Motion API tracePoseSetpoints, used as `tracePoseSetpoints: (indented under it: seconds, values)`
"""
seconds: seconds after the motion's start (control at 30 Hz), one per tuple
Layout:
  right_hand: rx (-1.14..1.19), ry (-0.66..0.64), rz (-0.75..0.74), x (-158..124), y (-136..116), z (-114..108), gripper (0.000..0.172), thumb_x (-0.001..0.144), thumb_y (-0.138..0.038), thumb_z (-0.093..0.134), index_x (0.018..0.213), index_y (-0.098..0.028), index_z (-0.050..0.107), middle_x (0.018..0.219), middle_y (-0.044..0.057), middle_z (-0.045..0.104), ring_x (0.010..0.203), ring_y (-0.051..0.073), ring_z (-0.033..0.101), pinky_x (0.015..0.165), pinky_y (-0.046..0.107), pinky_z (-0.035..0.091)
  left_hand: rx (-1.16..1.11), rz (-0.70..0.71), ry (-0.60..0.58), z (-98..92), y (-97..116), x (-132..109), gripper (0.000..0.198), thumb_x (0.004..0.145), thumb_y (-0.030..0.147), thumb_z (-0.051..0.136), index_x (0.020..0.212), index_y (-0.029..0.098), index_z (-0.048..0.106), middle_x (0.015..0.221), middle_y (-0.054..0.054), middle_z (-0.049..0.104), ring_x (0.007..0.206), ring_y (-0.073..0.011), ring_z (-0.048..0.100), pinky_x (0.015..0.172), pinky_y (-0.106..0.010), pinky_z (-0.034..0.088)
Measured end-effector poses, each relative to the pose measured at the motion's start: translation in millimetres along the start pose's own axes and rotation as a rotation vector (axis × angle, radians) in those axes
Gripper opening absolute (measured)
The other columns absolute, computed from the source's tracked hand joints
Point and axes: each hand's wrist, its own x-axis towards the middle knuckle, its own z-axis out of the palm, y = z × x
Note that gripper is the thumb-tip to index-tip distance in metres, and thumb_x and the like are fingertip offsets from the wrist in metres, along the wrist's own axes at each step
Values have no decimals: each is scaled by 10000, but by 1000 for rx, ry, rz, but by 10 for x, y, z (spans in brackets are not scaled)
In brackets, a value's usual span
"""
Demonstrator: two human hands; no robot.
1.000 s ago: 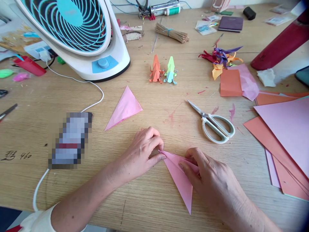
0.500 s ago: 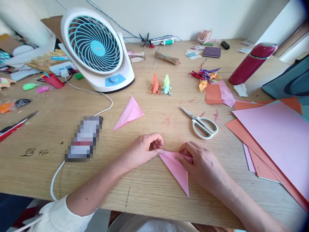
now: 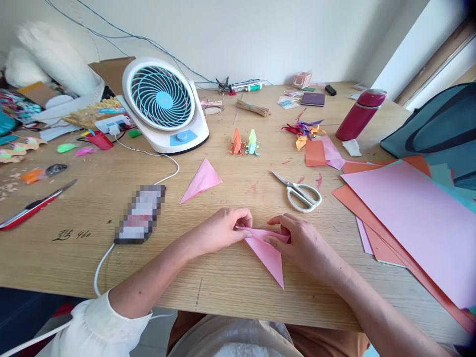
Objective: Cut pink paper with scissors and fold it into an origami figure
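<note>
A folded sheet of pink paper (image 3: 268, 258) lies between my hands near the table's front edge, one point towards me. My left hand (image 3: 226, 228) pinches its upper left corner between thumb and fingers. On its upper right part, my right hand (image 3: 297, 238) grips the fold, the thumb lying on the paper and the fingers behind it. A second pink paper triangle (image 3: 203, 182) rests flat beyond my left hand. White-handled scissors (image 3: 303, 194) lie beyond my right hand, blades pointing left and away.
A fan (image 3: 163, 106) and a phone (image 3: 141, 214) on a cable are to the left. Two folded paper figures (image 3: 244, 143) stand mid-table. Coloured paper sheets (image 3: 409, 218), a red flask (image 3: 360, 115) and a teal bag (image 3: 435, 126) are at right. A red-handled knife (image 3: 37, 206) lies far left.
The view has tilted up and shifted slightly. My left hand now holds the paper's upper left corner a little raised, and the top edge is bent. Both hands stay on the paper.
</note>
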Motion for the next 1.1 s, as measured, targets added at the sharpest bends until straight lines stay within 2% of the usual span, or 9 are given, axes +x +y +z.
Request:
tracePoseSetpoints:
  seconds: [0.17, 0.23, 0.33, 0.47, 0.57, 0.73, 0.87, 0.97, 1.1]
  values:
    - [61, -26, 32, 13, -11, -69, 152, 865, -328, 624, 907, -195, 683, 719, -23, 574, 625, 118, 493, 566, 235, 337, -100, 19, 50, -52, 26, 56, 50, 840, 197, 585, 792, 183, 582, 760, 31, 605, 722, -123, 548, 660, -231, 408]
    - [70, -20, 56, 25, -11, -69, 138, 853, -312, 621, 891, -193, 682, 677, -35, 551, 598, 111, 466, 547, 232, 317, -120, 33, 58, -41, 18, 76, 26, 835, 185, 591, 858, 186, 604, 805, 22, 625, 756, -129, 573, 678, -231, 424]
    - [54, -23, 84, 37, -29, -67, 136, 835, -282, 615, 908, -185, 676, 673, -35, 555, 587, 106, 452, 541, 234, 303, -131, 54, 65, -9, -1, 86, 134, 846, 171, 589, 969, 199, 636, 894, 1, 669, 839, -146, 616, 735, -246, 456]
    - [37, -75, 124, 43, -65, -95, 94, 819, -261, 607, 839, -178, 645, 688, -29, 571, 598, 107, 454, 543, 235, 300, -68, 172, 113, 16, -12, 76, 114, 874, 167, 593, 960, 213, 652, 984, -2, 691, 930, -154, 619, 842, -274, 462]
    - [85, -93, 142, 46, -58, -115, 115, 821, -294, 607, 792, -183, 602, 656, -40, 531, 578, 104, 430, 520, 230, 296, -30, 246, 177, 26, -26, 71, 87, 880, 178, 608, 946, 212, 652, 966, -13, 684, 937, -162, 613, 858, -292, 472]
    - [154, -16, 103, 50, -37, -117, 149, 827, -316, 634, 789, -189, 565, 655, -48, 470, 592, 104, 401, 526, 227, 306, -176, 286, 250, 75, -112, 75, 99, 871, 178, 627, 964, 200, 654, 991, -44, 666, 1012, -183, 616, 928, -339, 484]
    - [155, 60, 81, 49, -61, -117, 181, 833, -306, 643, 747, -193, 531, 653, -48, 449, 595, 103, 383, 532, 229, 303, -532, 201, 287, 148, -188, 92, 297, 845, 220, 669, 1129, 204, 587, 1114, -76, 605, 1025, -182, 628, 857, -315, 536]
    - [138, 107, 74, 43, -82, -117, 189, 830, -307, 653, 748, -196, 524, 638, -52, 437, 582, 103, 375, 530, 233, 296, -782, 54, 208, 185, -185, 98, 541, 790, 291, 754, 1265, 208, 509, 1149, -86, 610, 972, -173, 647, 819, -298, 540]
    - [119, 138, 67, 27, -109, -117, 193, 841, -327, 647, 754, -202, 528, 630, -51, 444, 574, 109, 389, 526, 235, 305, -873, -67, 127, 188, -109, 79, 480, 783, 394, 756, 1174, 158, 608, 933, -50, 658, 806, -138, 628, 683, -232, 525]
